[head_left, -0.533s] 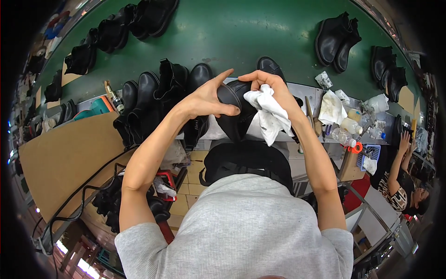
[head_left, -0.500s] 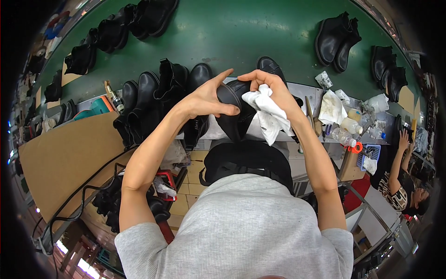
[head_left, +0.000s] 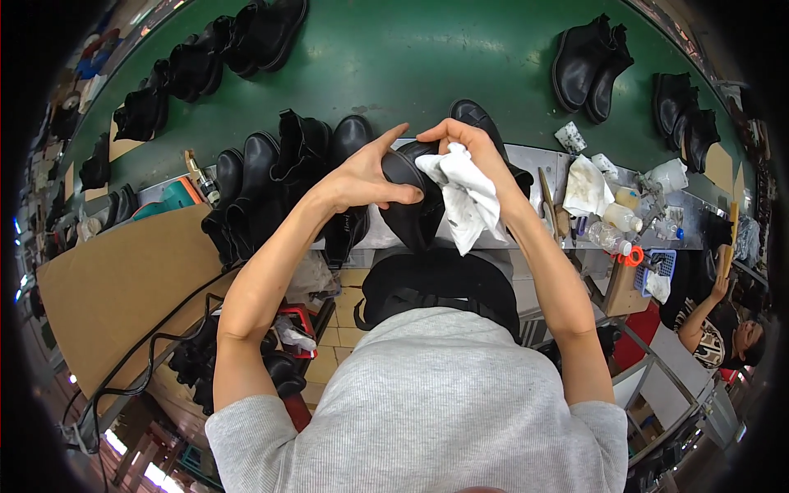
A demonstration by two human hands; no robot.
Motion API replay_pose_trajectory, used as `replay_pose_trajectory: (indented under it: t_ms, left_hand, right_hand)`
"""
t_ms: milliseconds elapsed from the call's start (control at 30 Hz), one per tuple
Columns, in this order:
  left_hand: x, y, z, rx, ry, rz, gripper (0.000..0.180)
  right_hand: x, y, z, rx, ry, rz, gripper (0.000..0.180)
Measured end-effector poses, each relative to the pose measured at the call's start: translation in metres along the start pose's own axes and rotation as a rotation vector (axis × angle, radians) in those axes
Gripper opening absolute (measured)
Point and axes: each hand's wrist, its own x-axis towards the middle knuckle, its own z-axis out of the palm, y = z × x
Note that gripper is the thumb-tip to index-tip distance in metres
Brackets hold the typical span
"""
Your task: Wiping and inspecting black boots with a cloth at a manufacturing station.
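Note:
In front of me, at the near edge of the bench, is a black boot (head_left: pixel 408 223), tilted with its rounded end up. My left hand (head_left: pixel 366 175) grips that end from the left, thumb below and forefinger stretched along the far side. A crumpled white cloth (head_left: pixel 465 195) hangs from my right hand (head_left: pixel 474 148), whose fingers bend over the boot's right side; the fingertips are partly hidden. Another black boot (head_left: pixel 475 115) stands just beyond my right hand. Left of my left hand are several more black boots (head_left: pixel 261 156).
More black boots stand on the green bench (head_left: pixel 394 66), far left and far right. To the right lie a white rag (head_left: pixel 587 182), clear bottles (head_left: pixel 622 218) and a blue basket (head_left: pixel 657 271). A cardboard sheet (head_left: pixel 123 279) and black cables are at left. Another person (head_left: pixel 711 329) works at far right.
My right hand and the white cloth have shifted slightly left, closer to the boot. My left hand keeps its grip. The other person's arm has moved, with a hand now at a yellowish strip.

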Motion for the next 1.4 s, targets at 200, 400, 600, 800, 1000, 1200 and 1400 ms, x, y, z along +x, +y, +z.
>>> replay_pose_trajectory:
  t_ms: [200,400,600,800,1000,1200,1400]
  left_hand:
    - [-0.001,-0.006,-0.003,-0.005,-0.018,-0.005,0.108]
    - [-0.002,-0.001,0.000,-0.016,-0.001,0.011,0.109]
    - [-0.001,-0.001,0.003,0.011,-0.005,0.008,0.109]
    - [-0.001,-0.007,0.004,0.003,0.004,0.027,0.109]
    - [-0.002,-0.003,0.006,0.002,-0.002,0.012,0.109]
    - [-0.002,-0.002,0.006,0.013,0.000,0.011,0.109]
    - [-0.001,-0.006,-0.002,-0.007,-0.036,0.000,0.110]
  right_hand:
    - [-0.004,0.002,-0.004,-0.180,-0.074,-0.152,0.033]
    - [0.000,0.003,-0.002,-0.105,-0.023,-0.056,0.030]
    - [0.003,-0.003,-0.002,-0.003,-0.008,0.072,0.031]
    - [-0.001,-0.006,-0.008,-0.099,-0.079,0.032,0.031]
    - [-0.002,-0.005,-0.007,-0.088,-0.035,0.052,0.032]
    - [-0.003,-0.006,-0.002,0.017,0.013,0.101,0.035]
    - [-0.012,0.000,0.000,-0.138,-0.038,-0.057,0.041]
